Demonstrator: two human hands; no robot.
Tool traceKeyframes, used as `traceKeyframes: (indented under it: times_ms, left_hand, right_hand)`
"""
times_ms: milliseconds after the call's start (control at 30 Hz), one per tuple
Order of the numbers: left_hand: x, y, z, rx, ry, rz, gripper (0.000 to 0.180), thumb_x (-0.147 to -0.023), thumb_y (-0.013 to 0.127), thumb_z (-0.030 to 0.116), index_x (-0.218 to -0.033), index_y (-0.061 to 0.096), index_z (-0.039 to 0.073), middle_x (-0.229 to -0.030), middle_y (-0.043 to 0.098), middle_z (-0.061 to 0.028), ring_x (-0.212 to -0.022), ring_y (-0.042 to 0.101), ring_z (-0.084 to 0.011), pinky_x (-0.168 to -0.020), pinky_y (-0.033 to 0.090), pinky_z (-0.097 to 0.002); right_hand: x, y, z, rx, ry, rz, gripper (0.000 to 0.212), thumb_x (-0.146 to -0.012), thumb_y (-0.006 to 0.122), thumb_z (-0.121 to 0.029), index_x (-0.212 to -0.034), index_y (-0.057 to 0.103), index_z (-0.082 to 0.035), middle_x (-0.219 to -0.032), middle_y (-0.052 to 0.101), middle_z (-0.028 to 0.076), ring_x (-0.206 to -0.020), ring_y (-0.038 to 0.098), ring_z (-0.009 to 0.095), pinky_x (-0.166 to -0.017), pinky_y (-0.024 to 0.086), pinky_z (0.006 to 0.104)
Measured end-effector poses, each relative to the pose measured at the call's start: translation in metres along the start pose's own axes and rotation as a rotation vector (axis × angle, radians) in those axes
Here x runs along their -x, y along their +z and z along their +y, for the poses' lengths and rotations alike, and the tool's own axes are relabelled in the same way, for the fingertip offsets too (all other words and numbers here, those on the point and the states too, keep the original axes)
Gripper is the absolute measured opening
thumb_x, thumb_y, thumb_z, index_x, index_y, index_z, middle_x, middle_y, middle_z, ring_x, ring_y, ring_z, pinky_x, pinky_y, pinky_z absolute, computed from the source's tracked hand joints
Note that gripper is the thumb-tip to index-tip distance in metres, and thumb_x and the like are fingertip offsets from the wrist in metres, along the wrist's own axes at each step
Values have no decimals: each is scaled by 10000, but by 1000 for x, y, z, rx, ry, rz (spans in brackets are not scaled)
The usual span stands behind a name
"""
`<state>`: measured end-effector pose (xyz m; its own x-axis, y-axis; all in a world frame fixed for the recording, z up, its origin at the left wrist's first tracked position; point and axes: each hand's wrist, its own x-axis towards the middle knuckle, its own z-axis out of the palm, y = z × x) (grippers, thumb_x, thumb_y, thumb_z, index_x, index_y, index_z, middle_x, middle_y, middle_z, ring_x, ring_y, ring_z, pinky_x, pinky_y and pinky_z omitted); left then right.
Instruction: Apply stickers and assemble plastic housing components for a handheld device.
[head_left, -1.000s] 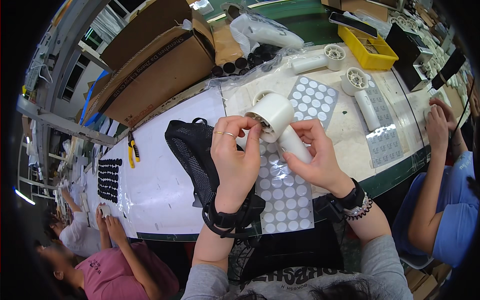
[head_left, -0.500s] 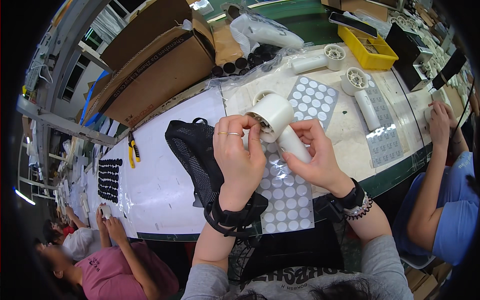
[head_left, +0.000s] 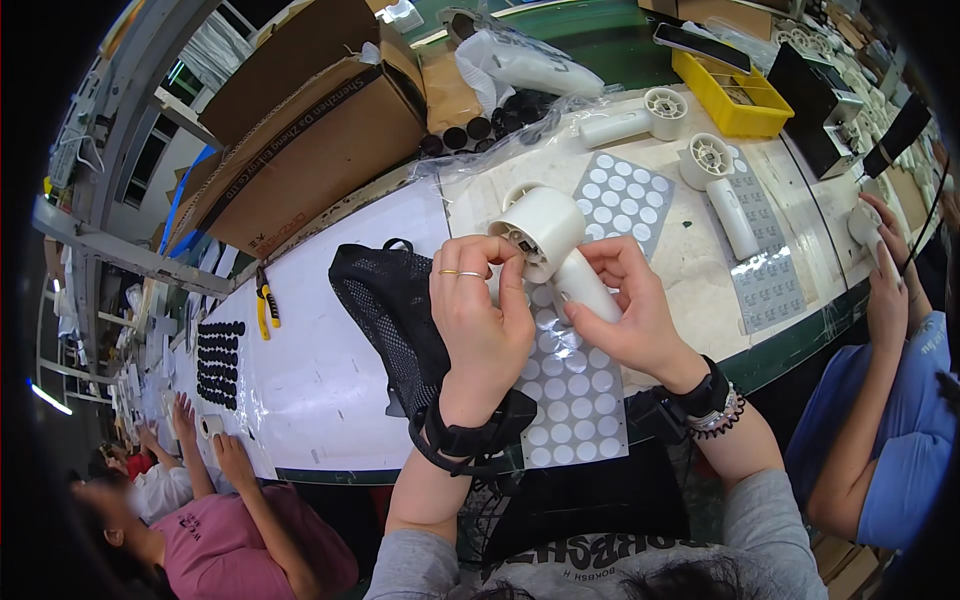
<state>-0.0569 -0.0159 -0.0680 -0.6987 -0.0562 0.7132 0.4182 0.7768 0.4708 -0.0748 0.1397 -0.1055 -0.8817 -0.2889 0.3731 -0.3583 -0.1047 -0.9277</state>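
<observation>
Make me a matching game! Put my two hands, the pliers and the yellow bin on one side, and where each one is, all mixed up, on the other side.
Things:
1. right hand
2. pliers
3. left hand
4. yellow bin

Places:
A. at the open end of the round white head
B. with a dark flat slab over its edge
C. around the white handle
D. to the left of the black mesh bag

Right pairs: 1-C, 2-D, 3-A, 4-B
</observation>
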Motion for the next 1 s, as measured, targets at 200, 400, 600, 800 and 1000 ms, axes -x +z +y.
traceKeyframes:
  times_ms: [200, 400, 600, 800, 1000]
  left_hand:
    - [2, -1, 11, 104, -46, -85, 112, -723, 586, -28, -793, 537, 43, -813, 529, -71, -741, 486, -245, -677, 379, -335]
    - [-3, -17, 34, 599, 248, -789, 146, -700, 618, -18, -800, 533, 44, -790, 515, -85, -782, 531, -284, -682, 427, -352]
    - [49, -15, 72, 327, 508, -1550, 514, -710, 673, 203, -1169, 511, 36, -1049, 509, -102, -961, 510, -250, -843, 387, -395]
    - [37, -2, 62, 632, 401, -1497, 352, -755, 677, 252, -1040, 610, 59, -1029, 582, -103, -956, 539, -264, -862, 402, -352]
    - [33, 3, 63, 771, 220, -1123, 128, -769, 644, 112, -883, 644, 54, -827, 618, -51, -785, 568, -240, -787, 435, -337]
  right_hand:
    - [-1, -4, -2, -8, 32, 17, 451, -721, 660, -75, -1097, 423, 3, -960, 596, 127, -878, 599, 170, -794, 473, 299]
    - [-7, -22, -5, -297, 222, 49, 424, -762, 639, -59, -1109, 400, -14, -971, 584, 120, -830, 595, 152, -715, 499, 280]
    - [-16, -37, -7, -725, 413, 62, 300, -911, 473, -203, -1136, 404, -16, -977, 580, 149, -794, 595, 162, -643, 528, 274]
    - [-17, -41, -4, -1191, 434, 45, 439, -927, 442, -162, -1304, 257, -33, -1084, 518, 199, -960, 577, 248, -838, 517, 375]
    - [-12, -38, 4, -1240, 469, 31, 704, -935, 432, -134, -1417, -80, -159, -1122, 454, 240, -1085, 511, 371, -907, 481, 453]
